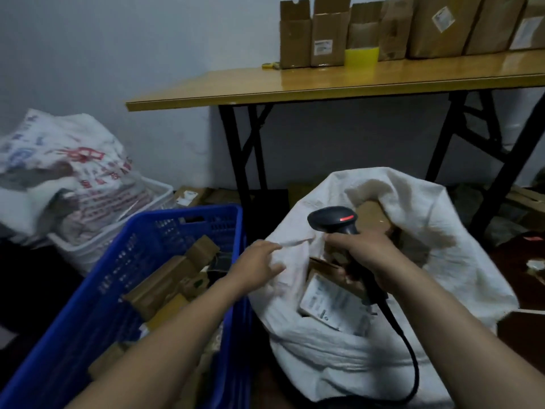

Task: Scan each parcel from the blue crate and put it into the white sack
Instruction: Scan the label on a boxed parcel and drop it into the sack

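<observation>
A blue crate (97,293) at lower left holds several brown cardboard parcels (174,278). To its right stands the white sack (460,261), its mouth open, with boxed parcels inside; one shows a white label (330,302). My right hand (362,255) grips a black barcode scanner (333,219) over the sack's mouth; a red light glows on the scanner head and its cable hangs down toward me. My left hand (256,267) is at the sack's near-left rim, fingers extended and touching the fabric, holding no parcel.
A folding table (295,84) with black legs stands behind the sack, carrying a row of cardboard boxes (324,33). At far left a white basket (97,246) holds printed bags (65,172). Flat cardboard and papers lie on the floor around the table legs.
</observation>
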